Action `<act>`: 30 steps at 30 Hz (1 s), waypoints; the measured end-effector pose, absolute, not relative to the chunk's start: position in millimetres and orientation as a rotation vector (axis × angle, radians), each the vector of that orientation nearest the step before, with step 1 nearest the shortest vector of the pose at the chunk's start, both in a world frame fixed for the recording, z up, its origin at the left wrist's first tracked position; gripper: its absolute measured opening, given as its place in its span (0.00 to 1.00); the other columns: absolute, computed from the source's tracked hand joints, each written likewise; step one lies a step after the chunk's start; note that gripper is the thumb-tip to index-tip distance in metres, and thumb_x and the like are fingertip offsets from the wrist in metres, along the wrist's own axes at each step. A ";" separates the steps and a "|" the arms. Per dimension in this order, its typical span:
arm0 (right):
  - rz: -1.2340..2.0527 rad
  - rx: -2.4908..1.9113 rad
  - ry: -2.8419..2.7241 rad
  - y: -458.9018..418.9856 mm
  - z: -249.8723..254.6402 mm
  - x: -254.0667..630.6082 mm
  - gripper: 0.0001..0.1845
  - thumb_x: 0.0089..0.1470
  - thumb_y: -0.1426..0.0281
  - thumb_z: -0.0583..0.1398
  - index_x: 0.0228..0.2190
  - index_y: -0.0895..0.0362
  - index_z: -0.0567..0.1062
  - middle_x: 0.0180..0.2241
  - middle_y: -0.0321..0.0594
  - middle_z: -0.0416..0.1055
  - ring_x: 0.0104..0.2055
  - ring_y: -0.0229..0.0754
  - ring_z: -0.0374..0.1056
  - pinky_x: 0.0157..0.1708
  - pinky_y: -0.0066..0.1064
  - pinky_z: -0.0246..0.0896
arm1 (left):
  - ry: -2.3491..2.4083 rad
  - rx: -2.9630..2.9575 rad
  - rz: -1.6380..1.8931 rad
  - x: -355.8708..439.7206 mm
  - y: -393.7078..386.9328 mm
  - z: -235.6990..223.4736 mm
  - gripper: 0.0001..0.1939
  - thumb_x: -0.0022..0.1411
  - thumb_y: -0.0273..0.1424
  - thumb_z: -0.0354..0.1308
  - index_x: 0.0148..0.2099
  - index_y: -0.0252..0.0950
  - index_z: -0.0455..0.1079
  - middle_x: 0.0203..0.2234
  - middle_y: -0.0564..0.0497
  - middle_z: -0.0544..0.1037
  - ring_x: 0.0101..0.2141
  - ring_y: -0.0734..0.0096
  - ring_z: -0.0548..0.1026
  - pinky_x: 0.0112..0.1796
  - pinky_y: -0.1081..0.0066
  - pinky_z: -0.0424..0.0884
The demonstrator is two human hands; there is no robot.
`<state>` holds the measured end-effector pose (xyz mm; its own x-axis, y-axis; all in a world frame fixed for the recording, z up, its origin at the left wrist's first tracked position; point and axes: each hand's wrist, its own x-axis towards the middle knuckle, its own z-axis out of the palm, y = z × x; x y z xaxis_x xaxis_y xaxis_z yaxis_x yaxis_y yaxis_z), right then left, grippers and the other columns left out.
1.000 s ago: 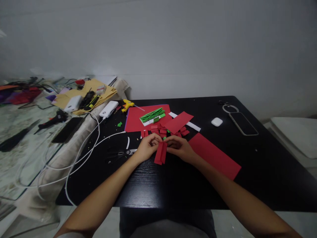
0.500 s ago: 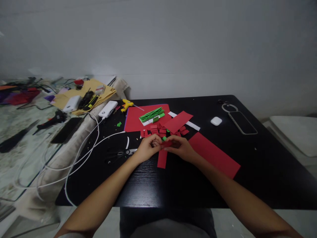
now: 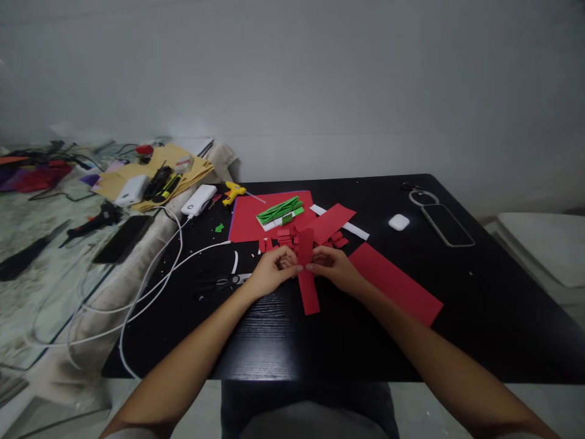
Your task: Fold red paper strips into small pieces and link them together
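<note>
The desk (image 3: 356, 356), black with a faint wood grain, carries all items noted below.

Largest on it is a red rectangle of paper (image 3: 397, 283), lying flat at a slant, partly behind the right forearm. Beyond the hands lies a red sheet (image 3: 245, 221) with a purple edge, partly covered.

The left hand (image 3: 273, 268) and right hand (image 3: 336, 268) face each other near the middle of the desk. The item in hand, a red strip (image 3: 309, 296), stands between them, long side running from the near edge toward the far side. Fingers of both hands are closed to a pinch at about the strip's mid-length, left on its left edge, right on its right edge, thumbs on the side facing the person, thumb tips nearly meeting. The strip extends past the fingers both ways: its near end projects below the thumbs; its far end overlaps the small red pieces (image 3: 267, 245) in view. Contact with these, or with the desk, cannot be determined.

A phone (image 3: 446, 225) lies well to the right. A smaller red rectangle (image 3: 336, 221) rests across a white strip (image 3: 357, 231). Green folded paper (image 3: 278, 210) lies on the red sheet. A yellow glue gun (image 3: 234, 192) sits at that sheet's far left corner; a white case (image 3: 399, 222) lies near the phone.
</note>
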<state>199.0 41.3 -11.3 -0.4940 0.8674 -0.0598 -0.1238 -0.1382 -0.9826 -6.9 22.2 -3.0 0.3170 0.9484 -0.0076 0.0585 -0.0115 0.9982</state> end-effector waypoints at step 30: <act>1.705 -1.068 -1.416 37.8 -6.1 196.6 0.16 0.44 0.59 0.70 0.30 0.57 0.78 0.21 0.32 0.70 0.22 0.32 0.63 0.22 0.25 0.59 | 0.847 1.099 1.085 -2.5 24.3 2.3 0.21 0.48 0.30 0.73 0.42 0.35 0.69 0.34 0.52 0.79 0.34 0.75 0.76 0.40 0.73 0.70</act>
<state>196.6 37.8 -6.1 -0.4421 0.8803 -0.1720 0.0078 -0.1880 -0.9821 -2.5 24.3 2.3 0.2735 0.9618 -0.0146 -0.2478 0.0851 0.9651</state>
